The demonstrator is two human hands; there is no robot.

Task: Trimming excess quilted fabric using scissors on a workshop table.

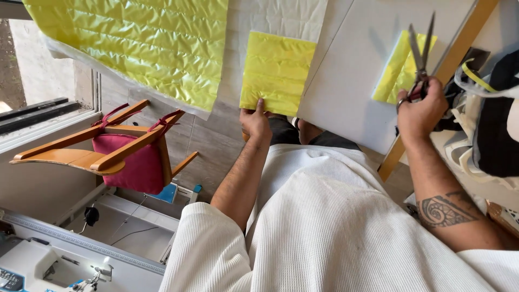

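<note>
My left hand (255, 123) grips the near edge of a cut square of yellow quilted fabric (277, 72), thumb on top, holding it out past the edge of the white table (351, 81). My right hand (420, 111) is closed around the handles of a pair of scissors (420, 51), whose blades point away over the table, slightly apart. A stack of yellow quilted pieces (400, 67) lies on the table just left of the scissors.
A large sheet of yellow quilted fabric (146, 46) hangs at the upper left. A wooden chair with a pink cushion (127, 151) stands on the floor, a sewing machine (43, 265) at the lower left. Black and white cloth (489, 124) is piled at right.
</note>
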